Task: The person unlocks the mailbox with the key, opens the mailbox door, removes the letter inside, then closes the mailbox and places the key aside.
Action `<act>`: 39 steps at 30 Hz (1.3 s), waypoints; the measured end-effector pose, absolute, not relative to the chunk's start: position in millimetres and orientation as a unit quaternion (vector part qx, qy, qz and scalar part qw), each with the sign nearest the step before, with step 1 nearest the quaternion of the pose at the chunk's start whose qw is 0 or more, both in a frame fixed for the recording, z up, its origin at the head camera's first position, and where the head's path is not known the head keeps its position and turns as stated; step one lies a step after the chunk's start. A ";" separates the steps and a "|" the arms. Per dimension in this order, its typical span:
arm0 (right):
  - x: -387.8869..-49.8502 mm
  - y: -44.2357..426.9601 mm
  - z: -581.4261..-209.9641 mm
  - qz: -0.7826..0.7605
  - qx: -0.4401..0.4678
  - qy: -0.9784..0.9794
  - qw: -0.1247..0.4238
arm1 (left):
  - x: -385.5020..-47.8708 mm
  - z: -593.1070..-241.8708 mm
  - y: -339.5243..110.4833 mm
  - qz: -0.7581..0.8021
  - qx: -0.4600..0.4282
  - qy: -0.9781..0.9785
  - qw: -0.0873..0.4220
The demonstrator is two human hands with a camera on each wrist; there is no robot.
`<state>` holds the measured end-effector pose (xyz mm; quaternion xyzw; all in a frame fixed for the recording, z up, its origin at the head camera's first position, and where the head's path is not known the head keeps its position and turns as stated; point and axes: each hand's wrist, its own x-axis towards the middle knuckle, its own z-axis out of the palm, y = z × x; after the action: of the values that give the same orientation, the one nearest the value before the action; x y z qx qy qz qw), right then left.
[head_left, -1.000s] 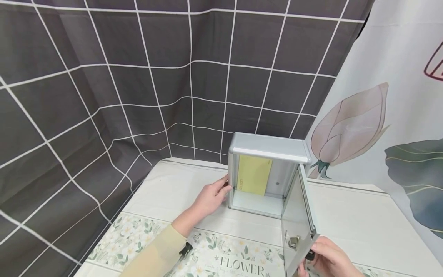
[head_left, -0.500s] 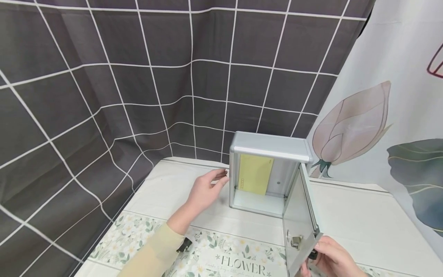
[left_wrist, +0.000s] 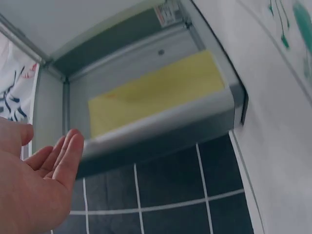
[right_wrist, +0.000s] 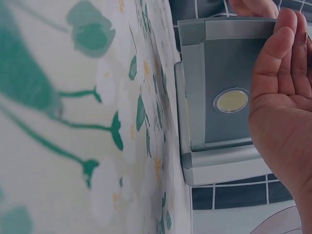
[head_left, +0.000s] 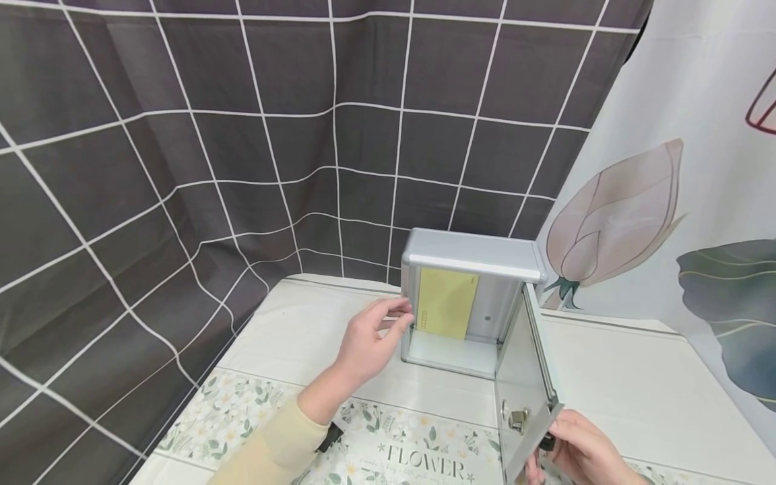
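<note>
- Box: a silver-grey metal box, upright at the back of the desk, its front uncovered.
- Envelope: a yellow sheet-like piece, inside the box against the back wall, nearer the left side; small red squares run along its lower left edge.
- Door: hinged at the box's right side and swung outward; its inner face bears a metal lock, its outer face an oval window.
- Right hand: pinches the door by its free edge, beside a black knob.
- Left hand: holds nothing; its fingers are loosely bent, the thumb near the fingertips, before the box's left front edge. Whether it touches that edge cannot be told.
- Sleeve: pale yellow, on the left forearm, with a black piece at the wrist.
- Surroundings: the desk cover carries a floral band printed "FLOWER"; behind hang a dark cloth with white grid lines and, at right, a pale cloth with a large pink bud.
</note>
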<state>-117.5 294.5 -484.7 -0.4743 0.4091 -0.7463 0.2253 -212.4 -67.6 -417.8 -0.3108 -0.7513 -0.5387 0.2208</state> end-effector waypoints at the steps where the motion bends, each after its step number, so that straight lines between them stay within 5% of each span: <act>1: -117.7 294.1 -484.1 -0.746 -0.474 0.409 0.227 | -210.9 -418.7 -64.7 -0.536 -0.315 -0.754 0.211; 9: -118.5 291.9 -480.5 -0.738 -0.484 0.416 0.219 | -204.2 -425.8 -35.5 -0.513 -0.318 -0.789 0.120; 17: -115.4 293.6 -483.0 -0.755 -0.455 0.408 0.239 | -206.1 -429.7 -9.5 -0.462 -0.228 -0.856 0.042; 32: -105.1 301.2 -477.0 -0.777 -0.368 0.403 0.313 | -218.7 -436.9 15.9 -0.469 -0.163 -0.868 0.016; 39: -107.9 300.5 -478.3 -0.777 -0.381 0.398 0.305 | -225.8 -439.1 18.4 -0.498 -0.152 -0.853 0.036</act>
<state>-107.9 300.5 -478.3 -0.3813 0.3981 -0.7767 0.3048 -225.8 18.4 -439.1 -0.1516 -0.8533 -0.4976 0.0363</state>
